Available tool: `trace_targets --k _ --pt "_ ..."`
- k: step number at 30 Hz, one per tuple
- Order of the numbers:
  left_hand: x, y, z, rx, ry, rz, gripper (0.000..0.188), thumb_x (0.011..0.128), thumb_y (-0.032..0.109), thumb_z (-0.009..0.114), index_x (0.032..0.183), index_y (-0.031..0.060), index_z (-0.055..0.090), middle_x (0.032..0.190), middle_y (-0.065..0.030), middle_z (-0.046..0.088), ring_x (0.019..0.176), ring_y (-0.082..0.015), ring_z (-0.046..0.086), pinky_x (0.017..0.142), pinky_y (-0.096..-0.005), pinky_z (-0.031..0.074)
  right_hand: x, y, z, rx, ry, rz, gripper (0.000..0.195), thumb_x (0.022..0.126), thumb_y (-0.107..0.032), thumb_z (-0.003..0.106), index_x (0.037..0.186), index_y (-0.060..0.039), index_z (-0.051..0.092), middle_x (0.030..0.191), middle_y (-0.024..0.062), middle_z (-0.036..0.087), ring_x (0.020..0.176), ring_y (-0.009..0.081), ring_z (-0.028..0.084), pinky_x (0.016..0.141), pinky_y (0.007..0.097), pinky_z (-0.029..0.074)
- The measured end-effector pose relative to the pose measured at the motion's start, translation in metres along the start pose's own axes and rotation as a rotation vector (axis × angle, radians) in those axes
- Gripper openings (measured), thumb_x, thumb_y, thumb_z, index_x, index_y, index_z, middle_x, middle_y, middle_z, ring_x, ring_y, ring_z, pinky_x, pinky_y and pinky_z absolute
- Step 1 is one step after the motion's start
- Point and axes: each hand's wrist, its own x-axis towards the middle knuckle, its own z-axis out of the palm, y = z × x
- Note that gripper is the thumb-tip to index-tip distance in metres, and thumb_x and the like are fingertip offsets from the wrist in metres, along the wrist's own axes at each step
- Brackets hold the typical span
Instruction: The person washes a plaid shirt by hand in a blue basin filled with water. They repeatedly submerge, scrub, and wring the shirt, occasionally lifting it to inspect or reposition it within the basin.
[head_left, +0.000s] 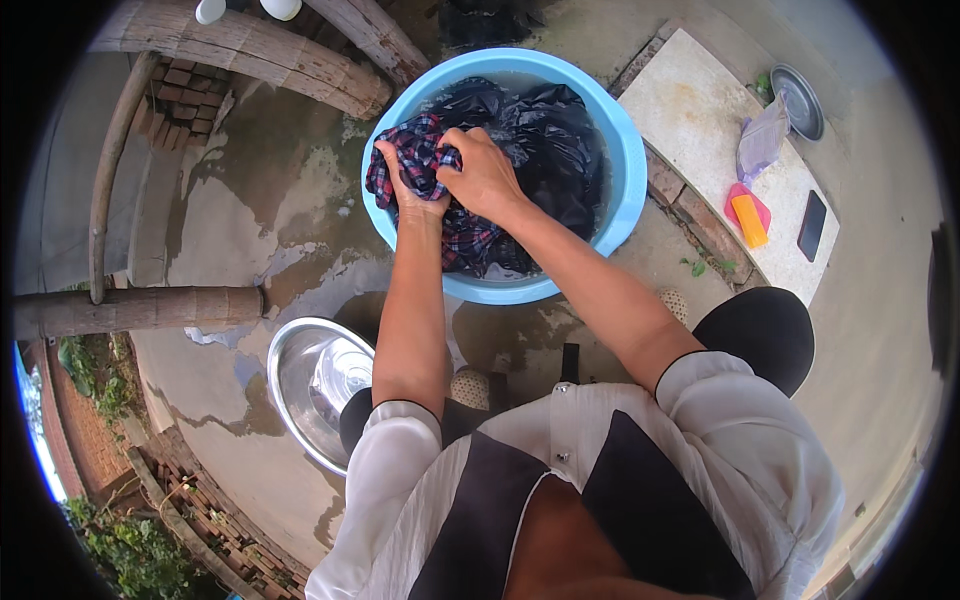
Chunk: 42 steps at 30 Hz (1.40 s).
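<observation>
A plaid garment in dark blue, red and white is bunched between my hands over the left side of a light blue plastic basin. My left hand holds it from below, its thumb over the cloth. The fingers of my right hand are closed on a fold at its right side. More of the plaid cloth hangs down below my hands into the basin. Dark wet clothes lie in cloudy water there.
A pale stone slab at the right bears an orange soap bar on a pink dish, a smartphone and a plastic packet. A metal lid or plate leans behind. A metal basin stands lower left. Wooden logs lie upper left.
</observation>
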Motion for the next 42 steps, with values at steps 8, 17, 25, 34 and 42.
trace_targets --k 8,17,25,34,42 --pt "-0.014 0.001 0.006 0.382 -0.117 0.19 0.038 0.093 0.035 0.039 0.112 0.0047 0.052 0.107 -0.0125 0.058 0.099 -0.0259 0.055 0.087 -0.035 0.045 -0.018 -0.024 0.002 -0.015 0.089 -0.235 0.028 0.07 -0.021 0.068 0.091 -0.0079 0.056 0.104 0.0118 0.05 0.097 0.0343 0.05 0.073 0.0412 0.049" --pt "-0.009 0.014 0.026 0.098 0.069 -0.091 0.034 0.089 0.031 0.042 0.111 0.0085 0.053 0.11 -0.0123 0.057 0.102 -0.0284 0.055 0.093 -0.0429 0.042 0.015 0.002 -0.007 0.204 -0.008 -0.123 0.043 0.077 -0.013 0.058 0.119 -0.0138 0.05 0.109 0.0142 0.053 0.099 0.0347 0.053 0.085 0.0405 0.044" --pt "-0.026 -0.038 0.062 0.178 0.216 0.041 0.029 0.091 0.022 0.043 0.113 0.0079 0.054 0.113 -0.008 0.058 0.105 -0.023 0.055 0.092 -0.0391 0.044 0.045 0.04 0.007 0.068 0.105 0.164 0.035 0.074 -0.033 0.063 0.097 -0.0065 0.062 0.102 0.016 0.059 0.094 0.0332 0.057 0.079 0.0427 0.047" --pt "-0.056 0.003 0.031 0.15 -0.29 0.135 0.041 0.09 0.035 0.041 0.12 0.008 0.047 0.111 -0.009 0.054 0.105 -0.0232 0.051 0.09 -0.0379 0.042 -0.036 -0.034 0.01 0.135 0.193 -0.286 0.033 0.074 -0.033 0.066 0.083 -0.002 0.06 0.099 0.0141 0.055 0.093 0.0327 0.055 0.079 0.0386 0.045" --pt "-0.041 -0.022 0.069 0.155 0.228 0.021 0.036 0.091 0.032 0.042 0.12 0.0106 0.05 0.116 -0.0088 0.056 0.107 -0.0268 0.053 0.092 -0.0451 0.043 0.017 -0.003 -0.003 0.038 0.103 -0.052 0.041 0.08 -0.022 0.053 0.119 -0.0119 0.049 0.104 0.0169 0.059 0.093 0.0354 0.057 0.082 0.0432 0.045"
